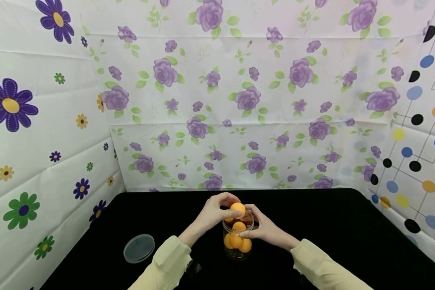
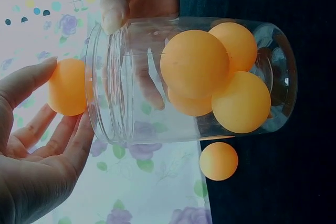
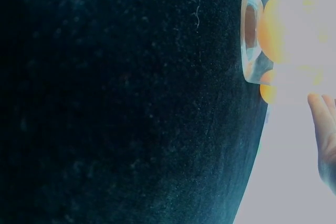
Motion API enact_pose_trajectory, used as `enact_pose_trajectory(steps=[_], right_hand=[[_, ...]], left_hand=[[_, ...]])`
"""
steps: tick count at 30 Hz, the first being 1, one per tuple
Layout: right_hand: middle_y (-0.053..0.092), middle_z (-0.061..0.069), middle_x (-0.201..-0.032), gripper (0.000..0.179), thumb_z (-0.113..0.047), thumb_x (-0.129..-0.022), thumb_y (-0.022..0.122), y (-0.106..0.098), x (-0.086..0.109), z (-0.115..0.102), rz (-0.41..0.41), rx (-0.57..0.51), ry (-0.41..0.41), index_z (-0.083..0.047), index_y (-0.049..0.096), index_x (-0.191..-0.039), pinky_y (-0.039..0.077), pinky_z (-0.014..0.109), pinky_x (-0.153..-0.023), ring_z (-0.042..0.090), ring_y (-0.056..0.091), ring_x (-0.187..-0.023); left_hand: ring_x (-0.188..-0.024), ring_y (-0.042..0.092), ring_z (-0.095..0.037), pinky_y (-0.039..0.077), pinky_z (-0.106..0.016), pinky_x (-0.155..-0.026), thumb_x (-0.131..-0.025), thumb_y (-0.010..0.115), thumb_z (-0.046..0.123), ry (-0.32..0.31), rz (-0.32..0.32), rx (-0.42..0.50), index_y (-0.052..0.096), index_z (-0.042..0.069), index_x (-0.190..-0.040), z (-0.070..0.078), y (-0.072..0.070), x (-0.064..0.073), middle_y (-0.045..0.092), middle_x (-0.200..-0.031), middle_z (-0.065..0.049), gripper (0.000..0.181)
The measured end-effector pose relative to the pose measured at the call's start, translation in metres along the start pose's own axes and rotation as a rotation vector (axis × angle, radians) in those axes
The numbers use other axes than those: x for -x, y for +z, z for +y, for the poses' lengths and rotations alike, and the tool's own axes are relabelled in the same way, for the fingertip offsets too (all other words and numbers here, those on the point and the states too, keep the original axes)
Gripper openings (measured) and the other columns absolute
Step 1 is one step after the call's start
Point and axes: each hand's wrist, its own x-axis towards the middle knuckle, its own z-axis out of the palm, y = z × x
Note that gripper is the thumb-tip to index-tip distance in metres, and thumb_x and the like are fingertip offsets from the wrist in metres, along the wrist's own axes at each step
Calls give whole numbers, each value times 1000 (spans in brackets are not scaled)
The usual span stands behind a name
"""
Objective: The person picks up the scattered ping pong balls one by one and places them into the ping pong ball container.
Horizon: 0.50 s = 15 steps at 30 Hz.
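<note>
A clear screw-neck jar stands upright on the black table, with several orange ping-pong balls gathered in its lower part. My left hand pinches another orange ping-pong ball between thumb and fingers, right at the jar's mouth. From the right side, my right hand grips the jar near its rim. Its thumb lies on the near side of the neck, and its fingers show through the clear wall in the left wrist view. Glare washes out much of the jar in the right wrist view.
A round translucent lid lies on the black table left of the jar. Beyond the jar sits a loose orange ball. Flower-patterned cloth hangs along the table's far edge, with more cloth on both sides.
</note>
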Motion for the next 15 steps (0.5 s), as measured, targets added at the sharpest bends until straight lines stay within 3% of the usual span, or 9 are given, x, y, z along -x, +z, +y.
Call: enact_pose_trajectory(steps=[5,10,15], right_hand=[[33,8,-132,59,-15,-85,65,-1,0,1,-11,2,-11,-16,32,-135,43,39,-82,29,37,-115],[34,9,-129,58,-13,-86,63,-2,0,1,-14,4,-16,-17,32,-135,42,39,-84,29,36,-116],[36,16,-129,58,-12,-86,63,-1,1,0,-3,10,-17,-17,32,-134,42,39,-83,28,37,-115]], left_hand=[[-93,56,-30,48,-32,-75,-82,67,9,16,-1,-1,59,-3,-107,1,0,0,58,-106,-20,29],[-94,56,-31,47,-33,-75,-83,68,10,27,8,-16,59,-4,-107,4,-1,0,60,-103,-13,30],[-95,55,-31,47,-35,-78,-83,68,12,17,3,-6,59,-3,-108,3,-2,-1,60,-103,-11,31]])
